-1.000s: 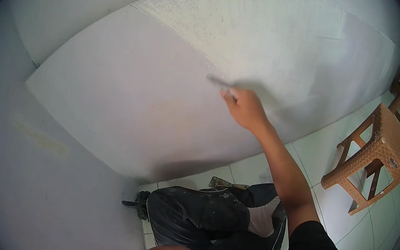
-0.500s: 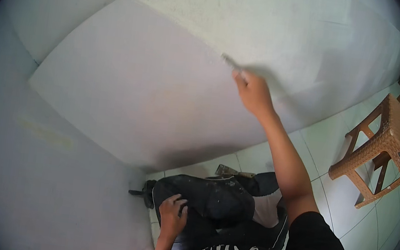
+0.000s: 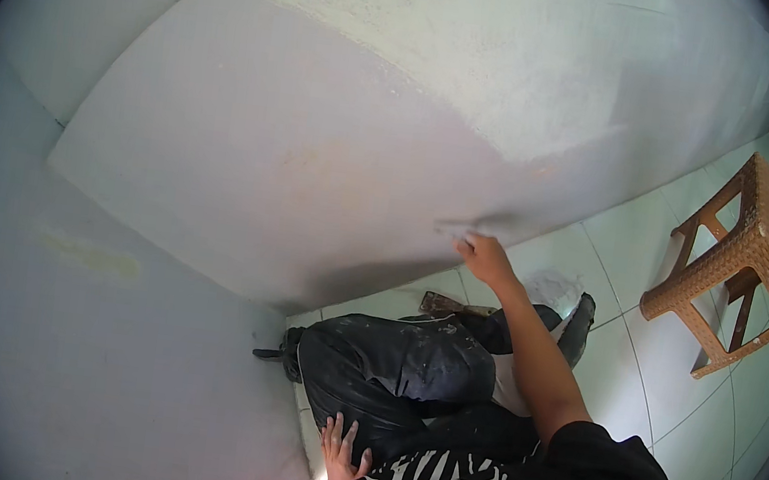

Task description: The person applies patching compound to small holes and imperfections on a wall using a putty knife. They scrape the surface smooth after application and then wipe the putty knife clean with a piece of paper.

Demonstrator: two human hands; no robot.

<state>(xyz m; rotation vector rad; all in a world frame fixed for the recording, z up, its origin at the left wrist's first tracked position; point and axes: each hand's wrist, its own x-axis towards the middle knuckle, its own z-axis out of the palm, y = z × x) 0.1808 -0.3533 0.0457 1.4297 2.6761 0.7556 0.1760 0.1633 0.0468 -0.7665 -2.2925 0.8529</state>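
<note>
My right hand (image 3: 490, 259) is closed around a slim putty knife (image 3: 451, 227), smeared by motion. Its blade is at the lower part of the lilac-grey wall (image 3: 254, 128), a little above the floor; whether it touches is unclear. A rough whitish coat (image 3: 484, 51) covers the wall's upper right, with a ragged edge against the grey. My left hand (image 3: 343, 451), whitish at the fingertips, lies with fingers spread on my dark, stained trousers (image 3: 398, 362), holding nothing.
On the tiled floor (image 3: 622, 375), a flat tool with a worn blade (image 3: 440, 303) lies beyond my knee. Whitish dust (image 3: 551, 287) is near my foot (image 3: 577, 326). A brown woven-pattern plastic stool (image 3: 753, 252) stands at right. Another wall (image 3: 103, 340) meets the first at left.
My right hand has come down the wall with the putty knife, from the coat's edge to the lower grey part. My left hand has slid back along my leg, fingers now spread.
</note>
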